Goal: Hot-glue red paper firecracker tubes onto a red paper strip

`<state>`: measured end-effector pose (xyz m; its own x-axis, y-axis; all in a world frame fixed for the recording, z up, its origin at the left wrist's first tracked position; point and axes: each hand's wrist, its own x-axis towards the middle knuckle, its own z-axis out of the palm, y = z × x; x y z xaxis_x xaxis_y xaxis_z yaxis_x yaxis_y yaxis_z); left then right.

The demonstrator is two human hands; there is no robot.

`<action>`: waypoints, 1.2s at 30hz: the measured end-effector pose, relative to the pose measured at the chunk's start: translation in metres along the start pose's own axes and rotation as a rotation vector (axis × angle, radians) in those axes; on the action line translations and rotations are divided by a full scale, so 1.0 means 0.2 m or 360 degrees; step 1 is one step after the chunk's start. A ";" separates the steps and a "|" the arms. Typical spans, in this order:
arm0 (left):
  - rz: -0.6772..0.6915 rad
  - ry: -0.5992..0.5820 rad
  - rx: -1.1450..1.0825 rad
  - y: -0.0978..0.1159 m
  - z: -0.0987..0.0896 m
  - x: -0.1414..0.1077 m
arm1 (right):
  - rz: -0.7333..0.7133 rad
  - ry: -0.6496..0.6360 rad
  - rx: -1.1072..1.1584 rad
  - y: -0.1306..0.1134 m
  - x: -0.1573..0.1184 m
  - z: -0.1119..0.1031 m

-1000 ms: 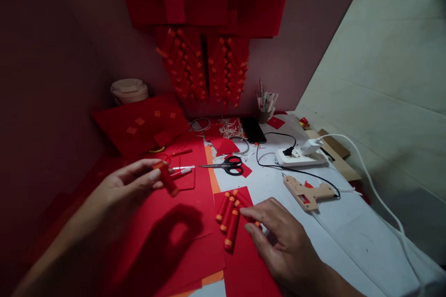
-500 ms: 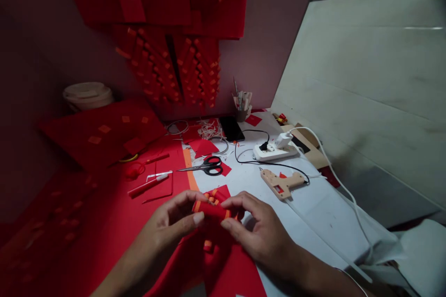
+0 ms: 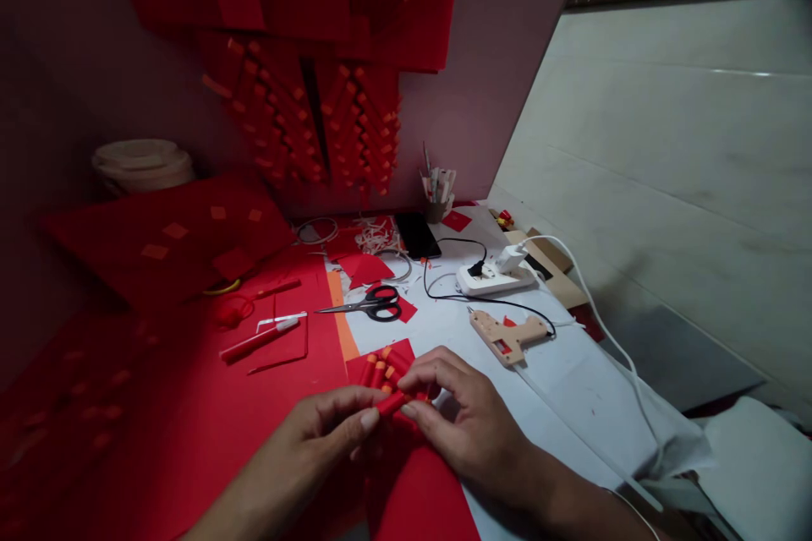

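Both hands meet at the lower middle over red paper. My left hand (image 3: 330, 439) and my right hand (image 3: 457, 418) pinch a small red paper roll (image 3: 393, 402) between their fingertips. Just beyond the fingers lie several more red rolls with orange ends (image 3: 379, 369) on a red sheet. How many rolls sit between my fingers is hidden by the fingers.
Black-handled scissors (image 3: 371, 304), a tan glue gun (image 3: 507, 336) with its cord, a white power strip (image 3: 491, 277), a dark phone (image 3: 417, 234) and a pen cup (image 3: 436, 190) lie on the white table. A red paper ornament (image 3: 317, 118) hangs on the wall. Red sheets (image 3: 165, 237) cover the left.
My left hand carried a red roll from the left to the middle, where it met my right hand. The view has shifted to the right and slightly down.
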<state>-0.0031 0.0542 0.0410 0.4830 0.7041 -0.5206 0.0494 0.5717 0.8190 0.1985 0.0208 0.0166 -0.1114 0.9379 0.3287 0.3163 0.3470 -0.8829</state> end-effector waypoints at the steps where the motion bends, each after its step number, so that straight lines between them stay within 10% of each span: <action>1: 0.0006 0.0009 0.0074 -0.01 -0.01 0.00 | -0.0009 -0.0010 -0.0001 0.00 0.00 0.00; 11: -0.0073 0.0104 -0.0316 -0.05 0.01 0.00 | -0.0236 0.0118 -0.0530 -0.10 -0.09 -0.25; 19: 0.0060 0.0078 -0.0165 -0.05 -0.02 0.04 | -0.0208 -0.0073 -0.1589 0.26 -0.05 -0.75; 26: 0.0015 0.0053 -0.0346 -0.06 0.01 0.02 | -0.0193 -0.0456 -0.1591 0.36 -0.03 -0.73; 36: 0.0111 0.0079 -0.0162 -0.08 -0.01 0.05 | -0.0127 -0.0386 -0.1426 0.39 -0.02 -0.73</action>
<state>-0.0012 0.0521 0.0221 0.4382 0.7622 -0.4764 -0.0732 0.5586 0.8262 0.3617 0.0440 -0.0040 -0.3260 0.9219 0.2093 0.8971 0.3715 -0.2393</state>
